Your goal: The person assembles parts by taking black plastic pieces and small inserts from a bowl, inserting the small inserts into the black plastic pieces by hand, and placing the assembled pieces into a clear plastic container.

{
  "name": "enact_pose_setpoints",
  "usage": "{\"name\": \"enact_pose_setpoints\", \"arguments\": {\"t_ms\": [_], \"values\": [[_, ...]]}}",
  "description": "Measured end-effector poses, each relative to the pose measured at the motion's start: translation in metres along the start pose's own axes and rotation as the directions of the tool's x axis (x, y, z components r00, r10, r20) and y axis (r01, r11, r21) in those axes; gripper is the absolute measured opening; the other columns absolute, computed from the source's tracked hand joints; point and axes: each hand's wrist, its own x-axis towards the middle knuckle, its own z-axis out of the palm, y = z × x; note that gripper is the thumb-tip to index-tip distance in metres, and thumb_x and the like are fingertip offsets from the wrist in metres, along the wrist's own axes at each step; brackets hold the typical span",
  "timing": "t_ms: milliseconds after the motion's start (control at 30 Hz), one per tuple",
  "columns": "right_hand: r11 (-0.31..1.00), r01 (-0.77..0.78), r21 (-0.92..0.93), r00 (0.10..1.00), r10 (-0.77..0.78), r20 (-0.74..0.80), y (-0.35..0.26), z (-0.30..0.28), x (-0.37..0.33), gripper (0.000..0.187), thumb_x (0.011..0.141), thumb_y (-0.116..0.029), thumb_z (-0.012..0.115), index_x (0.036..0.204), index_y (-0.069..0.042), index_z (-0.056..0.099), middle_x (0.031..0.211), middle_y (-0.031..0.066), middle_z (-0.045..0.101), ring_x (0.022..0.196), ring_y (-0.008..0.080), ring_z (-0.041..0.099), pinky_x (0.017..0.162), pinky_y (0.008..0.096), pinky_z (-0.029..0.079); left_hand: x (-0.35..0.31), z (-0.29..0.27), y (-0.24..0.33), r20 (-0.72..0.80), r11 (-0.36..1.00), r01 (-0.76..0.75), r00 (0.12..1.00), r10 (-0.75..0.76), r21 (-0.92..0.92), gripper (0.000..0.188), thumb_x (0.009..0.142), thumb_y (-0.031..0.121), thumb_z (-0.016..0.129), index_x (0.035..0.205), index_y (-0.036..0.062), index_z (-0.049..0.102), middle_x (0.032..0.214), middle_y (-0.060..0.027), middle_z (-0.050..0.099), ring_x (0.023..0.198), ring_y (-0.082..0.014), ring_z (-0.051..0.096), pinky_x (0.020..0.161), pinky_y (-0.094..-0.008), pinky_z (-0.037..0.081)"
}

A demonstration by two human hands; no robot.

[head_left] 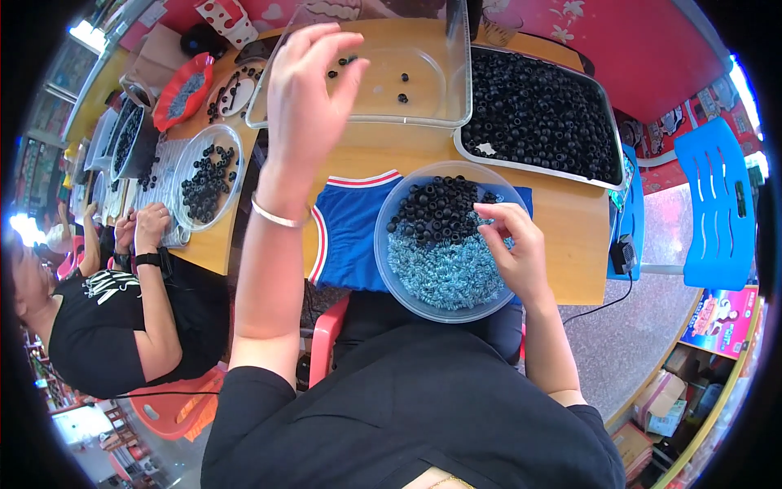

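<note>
My left hand (pixel 303 98) is raised over the near edge of a clear plastic tray (pixel 423 114) that holds a few small black rings; its fingers are spread and nothing shows between them. A thin bracelet circles that wrist. My right hand (pixel 511 244) reaches into a round clear bowl (pixel 391 269) filled with black rings and pale blue screws, fingertips pinched among the pieces. The bowl rests on a blue cloth (pixel 346 236) with red and white trim on the wooden table (pixel 570 236).
A metal tray (pixel 607 183) heaped with black rings lies at the right. To the left, another person (pixel 106 301) in black works by a clear bowl (pixel 232 138) of black rings. A red dish (pixel 181 90) sits beyond. A blue chair (pixel 717 212) stands right.
</note>
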Motion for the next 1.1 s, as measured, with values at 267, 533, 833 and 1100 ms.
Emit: {"name": "enact_pose_setpoints", "arguments": {"t_ms": [267,533,833,1100], "values": [[0.959,0.108,-0.263,0.988,-0.075,0.134,0.008,0.003,0.003,0.019,0.080,-0.002,0.062,0.098,-0.005,0.065,0.096,0.0092,0.063,0.089,0.0281,0.061,0.077,0.0358,0.049,-0.125,0.030,0.052,0.684,0.984,0.073,0.727,0.058,-0.161,0.024,0.072,0.012,0.072,0.093,0.0068,0.063,0.088,-0.0092,0.056,0.085,-0.0283,0.058,0.074,-0.0382,0.048],[0.871,0.101,-0.481,0.992,-0.052,0.114,0.025,-0.002,0.010,0.023,0.077,0.000,0.063,0.099,-0.005,0.064,0.100,0.0099,0.064,0.096,0.0298,0.060,0.083,0.0375,0.049,-0.168,0.046,0.051,0.694,1.000,-0.029,0.719,0.022,-0.001,0.020,0.070,0.007,0.069,0.090,0.0080,0.063,0.088,-0.0075,0.057,0.083,-0.0253,0.058,0.073,-0.0369,0.049],[0.808,0.128,-0.576,0.976,0.000,0.217,0.025,-0.001,0.016,0.014,0.073,-0.004,0.067,0.086,-0.008,0.063,0.088,0.0074,0.060,0.089,0.0264,0.059,0.076,0.0366,0.050,-0.154,0.026,0.060,0.722,0.665,0.672,0.631,-0.284,-0.326,0.014,0.083,0.000,0.059,0.095,0.0034,0.062,0.090,-0.0057,0.061,0.079,-0.0143,0.062,0.073,-0.0263,0.051],[0.920,-0.052,-0.388,0.979,0.124,0.162,0.023,-0.009,0.015,0.010,0.076,-0.007,0.068,0.083,-0.005,0.062,0.082,0.0081,0.063,0.079,0.0261,0.062,0.068,0.0359,0.050,-0.172,0.019,0.060,0.857,-0.315,0.800,0.447,-0.257,-0.511,0.017,0.091,0.005,0.058,0.108,0.0034,0.058,0.109,-0.0125,0.063,0.087,-0.0124,0.064,0.078,-0.0233,0.052]]}}
